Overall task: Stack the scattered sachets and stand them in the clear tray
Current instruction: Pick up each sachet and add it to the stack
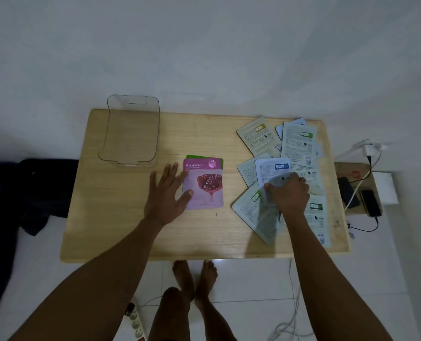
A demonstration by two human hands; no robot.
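wooden table (135,232) on white tile floor (253,291), white wall (204,45) behind.

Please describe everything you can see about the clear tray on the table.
The clear tray is see-through, plastic by its look, oblong with rounded corners and raised walls. A slot handle is cut into its far end wall, and another seems to be at the near end. It stands upright at the far left of the wooden table, holds nothing, and neither hand touches it.

Both forearms are seen bare to the elbow, with no sleeves, watch or rings visible. The left hand (166,193) and right hand (289,195) are ungloved. Lower legs and feet (194,279) are bare.
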